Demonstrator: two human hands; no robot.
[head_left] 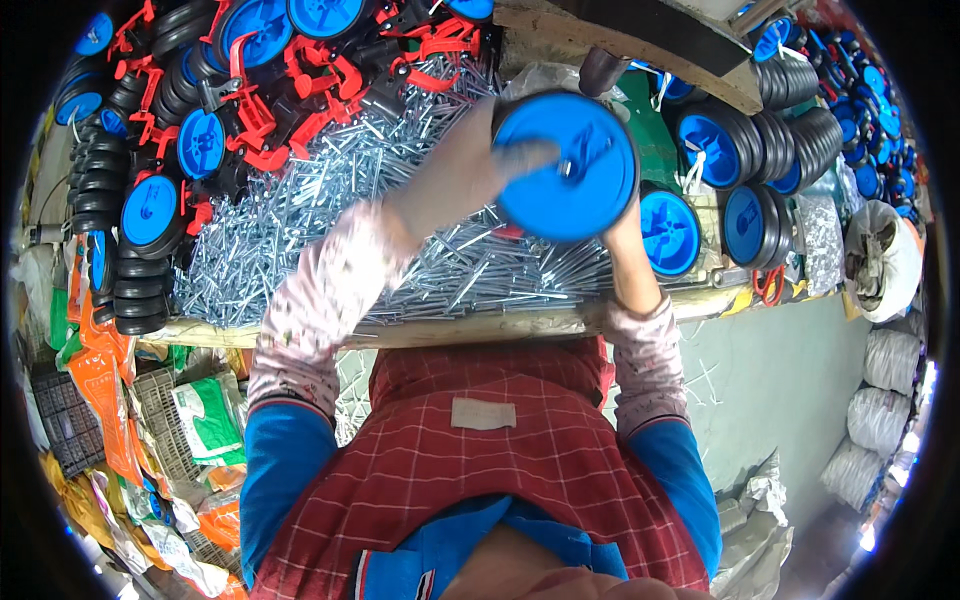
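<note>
Above the bench's front edge is a blue wheel (565, 205) with a black rim, its blue face toward me. My right hand (624, 238) grips it from the right and behind; most of those fingers are hidden by the wheel. At the wheel's left side, my left hand (455, 165) reaches over the face toward the hub, where a small metal end shows. Motion smears its fingers, so whether they pinch anything is unclear. Below and left of the wheel, long metal pins (330, 225) are heaped across the bench.
Red-and-black brackets (255, 110) with blue wheels lie beyond the pins. Bundled wheels (735, 145) and a single blue wheel (668, 232) sit to the right. A wooden edge (480, 328) runs along the bench's front. Crates and plastic bags (210, 415) stand at lower left, white rolls (885, 360) at far right.
</note>
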